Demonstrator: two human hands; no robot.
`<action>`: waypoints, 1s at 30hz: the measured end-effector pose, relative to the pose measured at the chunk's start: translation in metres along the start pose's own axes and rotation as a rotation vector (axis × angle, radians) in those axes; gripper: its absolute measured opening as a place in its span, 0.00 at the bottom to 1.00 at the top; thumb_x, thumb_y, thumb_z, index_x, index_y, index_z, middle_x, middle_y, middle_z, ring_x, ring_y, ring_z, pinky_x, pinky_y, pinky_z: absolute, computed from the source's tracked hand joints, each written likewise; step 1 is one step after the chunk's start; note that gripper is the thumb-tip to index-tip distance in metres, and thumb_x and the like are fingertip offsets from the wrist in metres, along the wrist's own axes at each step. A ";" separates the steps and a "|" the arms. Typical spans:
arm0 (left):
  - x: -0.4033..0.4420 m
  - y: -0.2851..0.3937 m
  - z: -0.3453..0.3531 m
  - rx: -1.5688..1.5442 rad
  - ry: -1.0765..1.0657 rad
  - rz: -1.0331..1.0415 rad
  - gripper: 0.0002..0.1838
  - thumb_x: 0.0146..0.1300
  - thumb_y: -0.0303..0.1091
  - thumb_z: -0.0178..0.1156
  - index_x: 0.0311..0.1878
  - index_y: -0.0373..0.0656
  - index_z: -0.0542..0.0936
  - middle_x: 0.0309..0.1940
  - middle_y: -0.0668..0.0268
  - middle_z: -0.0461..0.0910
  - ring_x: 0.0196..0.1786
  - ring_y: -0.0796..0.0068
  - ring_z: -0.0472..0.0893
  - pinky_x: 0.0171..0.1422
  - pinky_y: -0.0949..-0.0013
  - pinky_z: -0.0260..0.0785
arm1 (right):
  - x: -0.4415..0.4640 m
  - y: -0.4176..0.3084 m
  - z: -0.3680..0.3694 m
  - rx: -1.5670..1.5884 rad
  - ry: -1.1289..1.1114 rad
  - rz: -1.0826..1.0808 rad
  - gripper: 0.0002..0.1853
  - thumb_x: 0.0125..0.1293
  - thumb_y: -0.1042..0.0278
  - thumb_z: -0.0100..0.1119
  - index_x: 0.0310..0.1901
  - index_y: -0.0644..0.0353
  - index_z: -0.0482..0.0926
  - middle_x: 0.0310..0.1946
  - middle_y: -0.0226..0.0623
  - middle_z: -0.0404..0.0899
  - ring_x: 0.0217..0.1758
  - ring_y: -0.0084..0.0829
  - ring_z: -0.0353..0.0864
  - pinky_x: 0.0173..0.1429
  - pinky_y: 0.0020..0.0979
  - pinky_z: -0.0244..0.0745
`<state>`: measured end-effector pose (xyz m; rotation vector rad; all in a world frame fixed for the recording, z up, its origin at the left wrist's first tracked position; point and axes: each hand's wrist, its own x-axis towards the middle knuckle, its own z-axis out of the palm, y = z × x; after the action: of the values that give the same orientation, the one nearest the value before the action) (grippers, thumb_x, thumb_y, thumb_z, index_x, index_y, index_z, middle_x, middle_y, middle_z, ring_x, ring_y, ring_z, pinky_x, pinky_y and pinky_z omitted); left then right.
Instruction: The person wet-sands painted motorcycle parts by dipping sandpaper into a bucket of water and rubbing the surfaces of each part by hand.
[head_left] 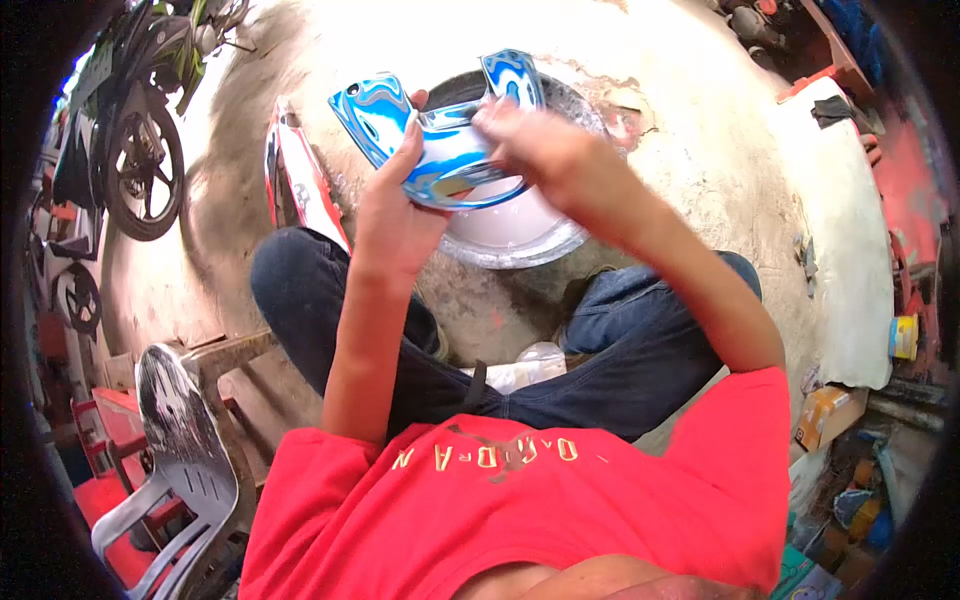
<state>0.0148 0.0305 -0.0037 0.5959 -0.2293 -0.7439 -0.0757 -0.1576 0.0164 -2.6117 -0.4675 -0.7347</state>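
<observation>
A blue, white and silver motorcycle body panel [450,147], with two upright arms and an oval cut-out, is held up in front of me. My left hand [402,190] is closed on its left side, thumb on the near face and fingertips showing behind. My right hand [535,145], slightly blurred, lies against the panel's right side with its fingers bent together. Whatever may be under those fingers is hidden. Below the panel stands a round basin [520,250] with a pale inside and a worn grey rim, partly covered by the panel and my right hand.
A red and white panel [300,175] lies left of the basin. Further left are a motorcycle wheel [145,165] and a paint-worn plastic chair [185,440]. On the right are a long pale sheet [850,250] and a cardboard box [830,415]. My bent legs flank the basin.
</observation>
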 end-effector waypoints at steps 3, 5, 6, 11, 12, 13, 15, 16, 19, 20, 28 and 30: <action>-0.006 -0.016 -0.006 0.044 0.046 0.080 0.24 0.81 0.43 0.50 0.75 0.51 0.64 0.63 0.55 0.77 0.64 0.58 0.80 0.61 0.50 0.78 | -0.001 -0.017 0.005 -0.014 -0.051 0.005 0.20 0.69 0.79 0.57 0.63 0.64 0.78 0.60 0.50 0.81 0.62 0.47 0.83 0.69 0.41 0.75; -0.012 -0.025 0.004 -0.052 0.149 0.055 0.24 0.81 0.46 0.49 0.75 0.52 0.63 0.65 0.56 0.76 0.65 0.59 0.79 0.65 0.48 0.76 | -0.002 0.019 0.009 -0.009 -0.131 0.265 0.20 0.70 0.70 0.54 0.62 0.62 0.80 0.58 0.52 0.83 0.59 0.42 0.85 0.65 0.39 0.79; -0.015 -0.025 0.015 -0.020 0.158 0.062 0.25 0.81 0.51 0.48 0.74 0.53 0.63 0.65 0.57 0.75 0.66 0.59 0.78 0.68 0.48 0.73 | 0.007 0.014 -0.001 0.041 -0.171 0.484 0.21 0.69 0.71 0.54 0.63 0.63 0.79 0.58 0.53 0.82 0.62 0.41 0.84 0.66 0.39 0.78; -0.015 -0.028 0.015 -0.116 0.276 0.106 0.24 0.82 0.51 0.46 0.72 0.50 0.66 0.66 0.57 0.74 0.68 0.57 0.76 0.70 0.44 0.70 | -0.006 -0.043 0.024 0.005 -0.062 -0.056 0.23 0.66 0.73 0.54 0.63 0.60 0.79 0.60 0.50 0.82 0.65 0.45 0.82 0.69 0.44 0.75; -0.015 -0.026 0.015 -0.116 0.289 0.106 0.24 0.82 0.52 0.46 0.72 0.50 0.66 0.66 0.57 0.74 0.69 0.57 0.76 0.71 0.43 0.70 | -0.004 -0.031 0.024 0.040 -0.063 0.029 0.22 0.66 0.73 0.54 0.62 0.60 0.79 0.59 0.50 0.82 0.63 0.45 0.83 0.67 0.44 0.77; -0.016 -0.025 0.016 -0.117 0.301 0.100 0.24 0.82 0.52 0.46 0.72 0.50 0.66 0.66 0.57 0.74 0.69 0.57 0.75 0.71 0.43 0.69 | -0.002 -0.010 0.022 0.075 -0.066 0.119 0.21 0.66 0.73 0.54 0.62 0.61 0.80 0.58 0.50 0.83 0.61 0.45 0.83 0.64 0.44 0.79; -0.017 -0.027 0.017 -0.107 0.293 0.103 0.24 0.81 0.53 0.46 0.71 0.52 0.66 0.65 0.58 0.75 0.68 0.59 0.76 0.71 0.46 0.70 | 0.006 0.024 0.012 0.031 -0.180 0.456 0.20 0.66 0.76 0.52 0.59 0.62 0.80 0.54 0.50 0.84 0.57 0.44 0.85 0.56 0.44 0.82; -0.018 -0.028 0.015 -0.096 0.267 0.108 0.24 0.81 0.54 0.46 0.72 0.54 0.64 0.64 0.58 0.76 0.68 0.60 0.77 0.70 0.48 0.71 | 0.000 0.018 0.019 0.028 -0.097 0.329 0.21 0.65 0.76 0.51 0.60 0.62 0.80 0.55 0.51 0.84 0.58 0.45 0.84 0.58 0.44 0.82; -0.013 -0.029 0.001 -0.070 0.236 0.123 0.24 0.81 0.54 0.46 0.72 0.56 0.63 0.62 0.58 0.77 0.67 0.60 0.78 0.70 0.49 0.72 | -0.004 -0.038 0.028 0.055 -0.084 -0.025 0.28 0.65 0.84 0.55 0.68 0.62 0.75 0.65 0.49 0.78 0.67 0.45 0.80 0.73 0.42 0.72; -0.011 -0.027 -0.004 -0.074 0.241 0.111 0.24 0.81 0.54 0.47 0.72 0.55 0.63 0.62 0.58 0.77 0.67 0.60 0.78 0.70 0.48 0.72 | -0.005 -0.035 0.030 0.054 -0.095 -0.037 0.27 0.65 0.83 0.55 0.67 0.62 0.75 0.65 0.49 0.79 0.67 0.45 0.80 0.72 0.42 0.73; -0.011 -0.017 -0.003 -0.019 0.346 0.008 0.22 0.81 0.51 0.49 0.70 0.50 0.67 0.63 0.57 0.76 0.65 0.58 0.78 0.69 0.46 0.72 | -0.001 -0.044 0.031 0.091 -0.045 -0.125 0.19 0.66 0.75 0.52 0.58 0.66 0.81 0.55 0.52 0.84 0.58 0.48 0.85 0.65 0.44 0.77; -0.010 -0.019 -0.007 -0.089 0.246 0.053 0.21 0.81 0.49 0.49 0.66 0.47 0.70 0.61 0.57 0.77 0.63 0.57 0.80 0.67 0.45 0.73 | 0.003 -0.023 0.028 0.078 -0.040 -0.027 0.19 0.66 0.75 0.52 0.58 0.65 0.81 0.55 0.51 0.84 0.57 0.48 0.85 0.64 0.44 0.78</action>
<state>-0.0002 0.0300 -0.0204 0.5885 0.0149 -0.6197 -0.0708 -0.1244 0.0021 -2.5562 -0.5329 -0.6604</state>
